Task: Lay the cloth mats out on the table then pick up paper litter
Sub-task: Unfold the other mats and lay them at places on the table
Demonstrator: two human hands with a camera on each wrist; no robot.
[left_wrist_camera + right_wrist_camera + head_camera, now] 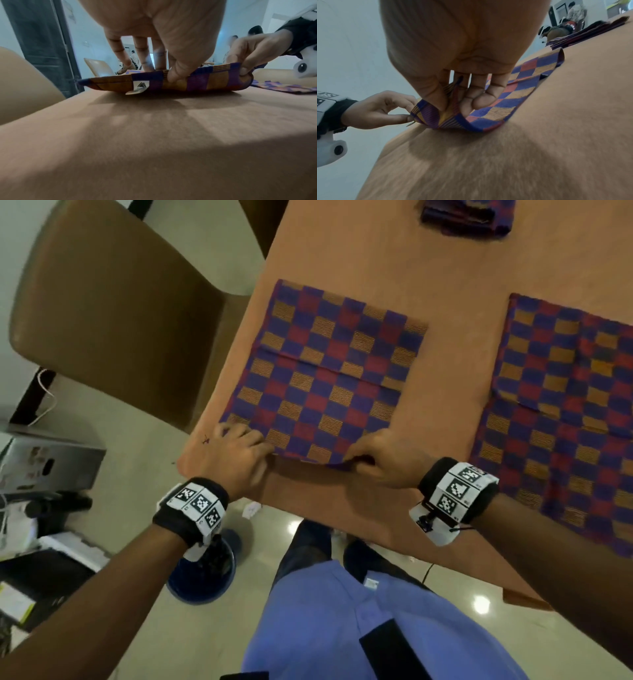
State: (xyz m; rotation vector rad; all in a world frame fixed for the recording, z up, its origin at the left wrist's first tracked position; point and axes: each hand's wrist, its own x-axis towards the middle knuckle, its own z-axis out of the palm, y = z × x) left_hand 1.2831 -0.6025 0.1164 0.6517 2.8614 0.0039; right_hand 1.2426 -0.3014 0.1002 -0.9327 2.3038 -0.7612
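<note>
A blue, red and orange checked cloth mat (329, 374) lies spread on the orange-brown table (342, 251), its near edge lifted a little. My left hand (239, 450) pinches the near left corner, thumb under and fingers on top, as the left wrist view shows at the mat's edge (214, 81). My right hand (370, 457) pinches the same near edge further right; in the right wrist view it (452, 106) holds a raised fold of the mat (488, 121). A scrap of white paper litter (251, 508) lies on the floor below the table's edge.
A second checked mat (561, 405) lies flat to the right. A stack of folded mats (466, 217) sits at the table's far end. A brown chair (113, 313) stands at the left side. A blue bin (202, 577) and boxes (51, 460) are on the floor.
</note>
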